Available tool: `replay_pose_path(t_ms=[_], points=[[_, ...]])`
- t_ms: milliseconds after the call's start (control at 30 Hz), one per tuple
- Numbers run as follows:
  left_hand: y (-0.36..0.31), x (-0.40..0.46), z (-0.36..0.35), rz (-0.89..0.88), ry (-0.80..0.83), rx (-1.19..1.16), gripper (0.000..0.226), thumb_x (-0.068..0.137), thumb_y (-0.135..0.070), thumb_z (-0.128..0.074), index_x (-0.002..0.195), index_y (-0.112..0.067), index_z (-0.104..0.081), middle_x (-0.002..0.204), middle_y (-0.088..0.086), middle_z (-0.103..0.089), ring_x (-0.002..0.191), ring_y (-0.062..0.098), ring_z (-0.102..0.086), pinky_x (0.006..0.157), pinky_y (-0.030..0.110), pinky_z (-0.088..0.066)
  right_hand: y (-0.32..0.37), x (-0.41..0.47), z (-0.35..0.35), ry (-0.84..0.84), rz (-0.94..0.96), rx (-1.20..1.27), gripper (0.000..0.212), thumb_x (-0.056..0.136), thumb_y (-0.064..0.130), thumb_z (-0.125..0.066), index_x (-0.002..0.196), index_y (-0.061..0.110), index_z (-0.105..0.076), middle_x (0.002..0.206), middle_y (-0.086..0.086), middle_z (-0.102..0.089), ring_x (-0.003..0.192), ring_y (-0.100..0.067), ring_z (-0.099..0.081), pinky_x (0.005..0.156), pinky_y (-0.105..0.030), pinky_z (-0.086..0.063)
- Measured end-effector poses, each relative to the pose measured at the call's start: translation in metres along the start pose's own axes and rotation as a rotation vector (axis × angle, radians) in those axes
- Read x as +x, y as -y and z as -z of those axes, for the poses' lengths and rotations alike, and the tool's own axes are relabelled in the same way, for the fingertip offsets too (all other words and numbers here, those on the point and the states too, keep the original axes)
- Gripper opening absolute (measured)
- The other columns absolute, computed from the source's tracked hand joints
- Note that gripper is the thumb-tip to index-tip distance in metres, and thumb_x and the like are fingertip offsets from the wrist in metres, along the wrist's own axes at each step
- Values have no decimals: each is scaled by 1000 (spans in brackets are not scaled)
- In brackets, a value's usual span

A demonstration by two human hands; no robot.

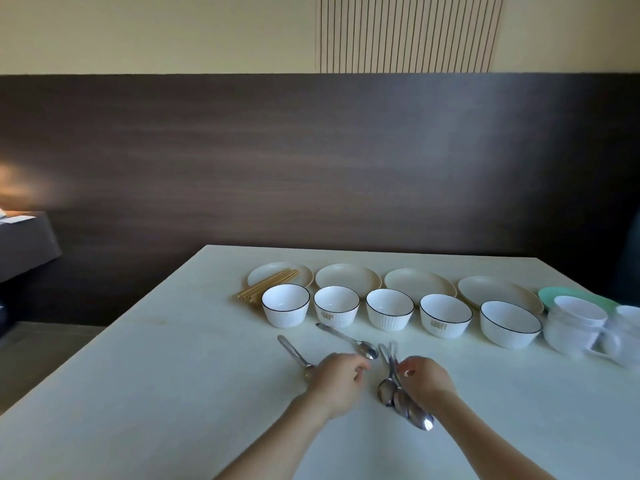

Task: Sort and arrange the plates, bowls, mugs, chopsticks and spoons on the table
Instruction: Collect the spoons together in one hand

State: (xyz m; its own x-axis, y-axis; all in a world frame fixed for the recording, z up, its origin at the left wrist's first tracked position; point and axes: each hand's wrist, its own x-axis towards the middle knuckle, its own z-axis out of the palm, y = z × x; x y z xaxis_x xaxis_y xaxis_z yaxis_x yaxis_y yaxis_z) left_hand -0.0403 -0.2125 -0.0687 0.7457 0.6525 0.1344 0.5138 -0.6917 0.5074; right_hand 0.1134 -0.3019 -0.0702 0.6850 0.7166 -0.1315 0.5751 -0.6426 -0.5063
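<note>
Spoons bunched near centre of pale table, gripped by right hand. Left hand curled beside two loose spoons, grasp unclear. Dark wood panelling behind, cream wall above. Mugs at right edge blurred, partly cut off.

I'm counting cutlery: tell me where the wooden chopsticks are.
In the head view, the bundle of pale wooden chopsticks lies at the table's far left, slanting across the leftmost cream plate, just behind the leftmost white bowl.
</note>
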Motion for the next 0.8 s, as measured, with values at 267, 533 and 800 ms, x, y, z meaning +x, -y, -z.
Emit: replay_pose_path(t_ms=[267, 533, 800], points=[[-8, -23, -46, -154, 18, 212, 52, 83, -13, -36, 130, -33, -45, 141, -11, -42, 123, 23, -40, 97, 36, -38, -12, -29, -34, -152, 94, 12, 19, 86, 33, -53, 100, 27, -65, 99, -3, -63, 94, -24, -63, 69, -27, -46], [7, -12, -49, -47, -13, 387, 42, 83, -16, -42, 121, -32, -46, 127, -7, -45, 128, 22, -31, 104, 47, -22, -2, -17, -43, -225, 71, -123, 23, 90, 28, -42, 101, 22, -61, 100, -1, -61, 97, -23, -59, 65, -26, -41], [13, -3, -40, 39, -36, 199, 26, 92, -14, -36, 103, -30, -52, 112, -15, -57, 136, 11, -31, 106, 45, -24, 4, -9, -43, -354, 205, -199, 37, 92, 28, -44, 128, 30, -53, 138, 6, -44, 130, -21, -36, 102, -29, -32]])
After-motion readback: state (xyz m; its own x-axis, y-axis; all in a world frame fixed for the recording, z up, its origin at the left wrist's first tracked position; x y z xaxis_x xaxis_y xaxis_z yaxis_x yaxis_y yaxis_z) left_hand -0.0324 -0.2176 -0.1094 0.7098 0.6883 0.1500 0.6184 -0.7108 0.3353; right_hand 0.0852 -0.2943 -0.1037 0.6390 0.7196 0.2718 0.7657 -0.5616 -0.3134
